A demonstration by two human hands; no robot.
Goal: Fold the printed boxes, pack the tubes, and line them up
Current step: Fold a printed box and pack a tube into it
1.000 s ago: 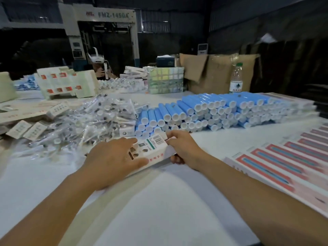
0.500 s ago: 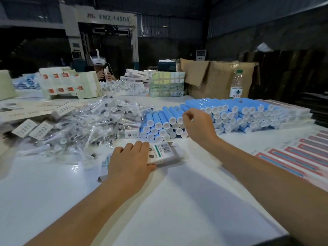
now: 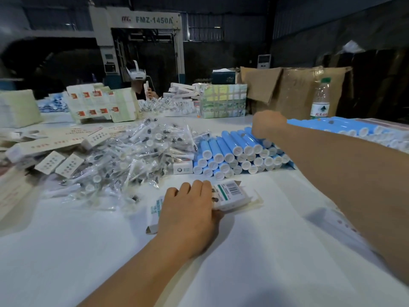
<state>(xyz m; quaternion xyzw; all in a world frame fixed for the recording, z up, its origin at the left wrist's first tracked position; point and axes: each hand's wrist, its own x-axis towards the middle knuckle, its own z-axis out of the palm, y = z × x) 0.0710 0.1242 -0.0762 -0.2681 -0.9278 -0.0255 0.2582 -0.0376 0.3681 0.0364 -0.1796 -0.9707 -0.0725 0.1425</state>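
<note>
Pressing down on the printed box [image 3: 230, 194], our left hand [image 3: 188, 214] lies over it with straight fingers while the box rests flat on the white table [image 3: 265, 273], just in front of the stack of blue tubes [image 3: 232, 155]. Our right hand [image 3: 269, 125] reaches over the top row of that stack, fingers curled downward at the tubes; we cannot tell whether it grips one. A heap of plastic-wrapped brush heads [image 3: 132, 158] sits left of the tubes, and a water bottle [image 3: 321, 99] stands behind them.
</note>
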